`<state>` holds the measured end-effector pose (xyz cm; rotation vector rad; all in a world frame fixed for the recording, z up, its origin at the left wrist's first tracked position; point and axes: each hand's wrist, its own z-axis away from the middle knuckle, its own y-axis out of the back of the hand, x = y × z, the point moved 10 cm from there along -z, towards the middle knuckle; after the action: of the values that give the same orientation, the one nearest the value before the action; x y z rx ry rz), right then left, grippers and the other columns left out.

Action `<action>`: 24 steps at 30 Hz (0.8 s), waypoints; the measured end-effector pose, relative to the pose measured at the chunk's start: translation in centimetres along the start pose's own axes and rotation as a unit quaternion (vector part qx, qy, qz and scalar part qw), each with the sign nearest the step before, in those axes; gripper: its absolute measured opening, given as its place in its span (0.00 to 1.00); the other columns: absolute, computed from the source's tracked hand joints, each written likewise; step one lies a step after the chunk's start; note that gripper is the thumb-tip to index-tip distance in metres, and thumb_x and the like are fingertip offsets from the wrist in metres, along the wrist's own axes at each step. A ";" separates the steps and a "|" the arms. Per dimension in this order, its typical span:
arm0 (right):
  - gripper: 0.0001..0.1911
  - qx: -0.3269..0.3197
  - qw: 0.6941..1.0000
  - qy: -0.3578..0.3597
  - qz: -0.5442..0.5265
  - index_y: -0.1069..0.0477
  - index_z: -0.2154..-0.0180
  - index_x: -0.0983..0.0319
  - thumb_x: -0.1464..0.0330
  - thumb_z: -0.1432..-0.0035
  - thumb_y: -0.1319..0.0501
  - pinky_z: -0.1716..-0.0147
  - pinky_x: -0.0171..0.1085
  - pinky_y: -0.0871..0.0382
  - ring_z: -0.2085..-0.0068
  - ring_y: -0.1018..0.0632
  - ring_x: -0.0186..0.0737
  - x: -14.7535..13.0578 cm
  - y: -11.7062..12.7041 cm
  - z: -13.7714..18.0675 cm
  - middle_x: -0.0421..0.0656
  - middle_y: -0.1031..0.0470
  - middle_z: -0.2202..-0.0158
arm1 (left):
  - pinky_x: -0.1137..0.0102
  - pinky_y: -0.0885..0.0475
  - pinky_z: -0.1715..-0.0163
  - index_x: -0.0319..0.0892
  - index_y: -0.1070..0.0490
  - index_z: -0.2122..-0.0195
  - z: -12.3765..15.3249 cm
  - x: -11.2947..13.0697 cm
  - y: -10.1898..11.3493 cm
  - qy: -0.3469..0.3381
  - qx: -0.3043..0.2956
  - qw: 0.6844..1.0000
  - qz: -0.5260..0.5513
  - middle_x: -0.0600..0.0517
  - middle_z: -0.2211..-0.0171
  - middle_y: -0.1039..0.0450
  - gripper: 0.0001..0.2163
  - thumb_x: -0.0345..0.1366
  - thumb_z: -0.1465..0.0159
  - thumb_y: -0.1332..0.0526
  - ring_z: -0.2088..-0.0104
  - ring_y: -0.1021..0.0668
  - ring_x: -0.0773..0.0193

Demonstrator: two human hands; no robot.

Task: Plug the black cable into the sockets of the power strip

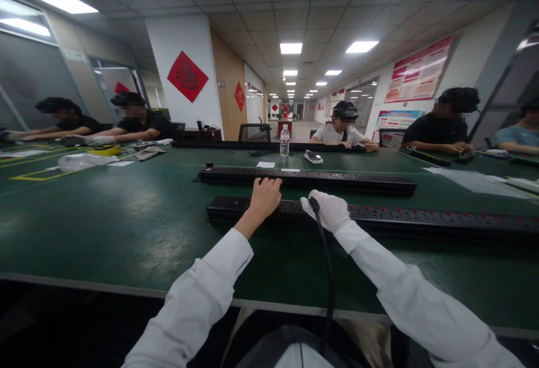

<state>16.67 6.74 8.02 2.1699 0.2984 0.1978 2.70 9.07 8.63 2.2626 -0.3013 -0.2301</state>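
Observation:
Two long black power strips lie across the green table (105, 228). On the near strip (421, 219), my bare left hand (265, 195) rests with its fingers curled over the top edge, close to the strip's left end. My right hand (329, 209), in a white glove, is closed on a black cable (326, 267) whose end meets the near strip; the cable runs down toward my body. The far strip (337, 180) lies parallel behind, untouched.
A water bottle (285, 141) and a small device (314, 157) stand beyond the strips. Several other people sit around the table at the left, the far side and the right. Papers and plastic bags lie at the left (84, 160) and right (475, 180).

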 end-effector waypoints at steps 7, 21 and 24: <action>0.21 -0.002 1.000 0.009 -0.002 0.34 0.71 0.59 0.54 0.42 0.57 0.77 0.31 0.50 0.75 0.29 0.33 -0.1 0.1 -0.1 0.39 0.28 0.76 | 0.61 0.43 0.56 0.43 0.36 0.53 0.0 0.0 0.1 0.000 0.008 1.000 -0.002 0.47 0.61 0.31 0.14 0.29 0.41 0.50 0.58 0.31 0.57; 0.25 0.042 0.998 0.036 0.025 0.33 0.76 0.61 0.53 0.42 0.58 0.78 0.32 0.56 0.77 0.30 0.32 -0.7 1.3 0.0 0.41 0.28 0.78 | 0.61 0.43 0.56 0.42 0.38 0.52 0.1 -0.1 0.3 0.003 0.009 1.000 -0.004 0.47 0.60 0.32 0.15 0.28 0.41 0.49 0.58 0.32 0.57; 0.25 0.058 0.997 0.045 0.035 0.32 0.76 0.61 0.54 0.41 0.58 0.78 0.32 0.57 0.78 0.30 0.32 -0.9 1.6 0.0 0.41 0.28 0.79 | 0.61 0.43 0.55 0.42 0.37 0.53 0.1 0.0 0.2 0.002 0.007 1.000 -0.004 0.46 0.60 0.32 0.15 0.28 0.41 0.49 0.58 0.32 0.57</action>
<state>16.03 5.60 9.27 2.2923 0.2916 0.3248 2.65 8.84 8.70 2.2779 -0.2935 -0.2278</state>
